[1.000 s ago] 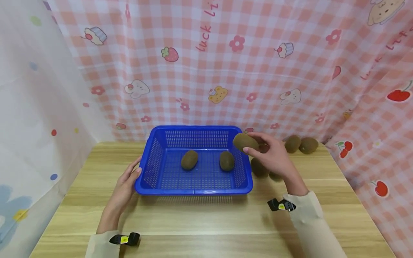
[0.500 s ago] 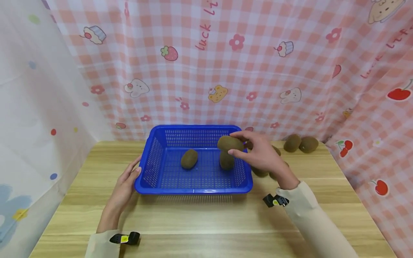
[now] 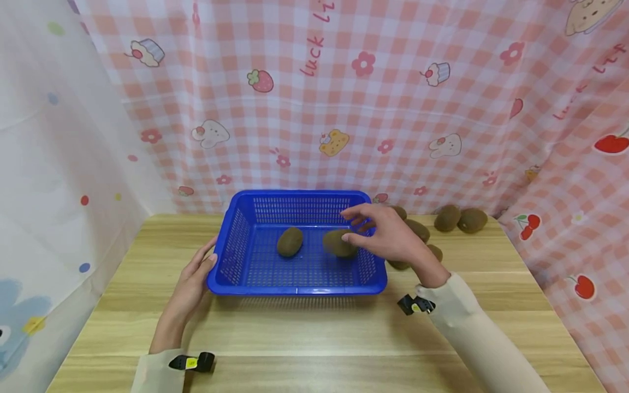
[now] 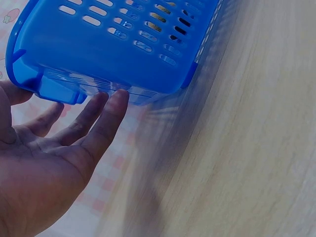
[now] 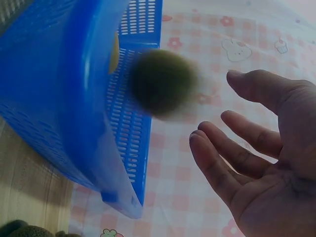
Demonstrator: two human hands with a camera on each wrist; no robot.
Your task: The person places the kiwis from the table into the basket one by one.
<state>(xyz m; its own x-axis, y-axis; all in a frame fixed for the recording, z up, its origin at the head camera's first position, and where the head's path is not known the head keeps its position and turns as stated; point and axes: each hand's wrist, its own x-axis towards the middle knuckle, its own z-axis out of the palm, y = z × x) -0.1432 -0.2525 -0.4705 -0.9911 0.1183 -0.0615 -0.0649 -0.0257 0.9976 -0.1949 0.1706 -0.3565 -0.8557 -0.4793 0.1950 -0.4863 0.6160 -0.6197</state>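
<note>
A blue plastic basket (image 3: 297,290) with slotted walls stands on the wooden table. Beside its left end, my left hand (image 3: 189,281) touches the rim and end wall, with fairly straight fingers (image 4: 108,116) against the wall. Over the basket's right side, my right hand (image 3: 385,232) has spread fingers and nothing between them. A motion-blurred kiwi (image 5: 163,83) is in the air just off its fingertips, in the right wrist view. From the head, that kiwi (image 3: 336,244) overlaps another one in the basket, mostly hidden. One more kiwi (image 3: 290,242) lies left of the basket's middle.
Several kiwis (image 3: 417,230) lie on the table right of the basket, partly behind the right hand and forearm. Farther right at the back, a pair of kiwis (image 3: 447,218) sits side by side. A pink checked cloth (image 3: 295,109) hangs behind the table (image 3: 295,338).
My right hand has carried a kiwi leftward from the basket's right rim to over its inside, then let it go. The left hand stays at the basket's left end.
</note>
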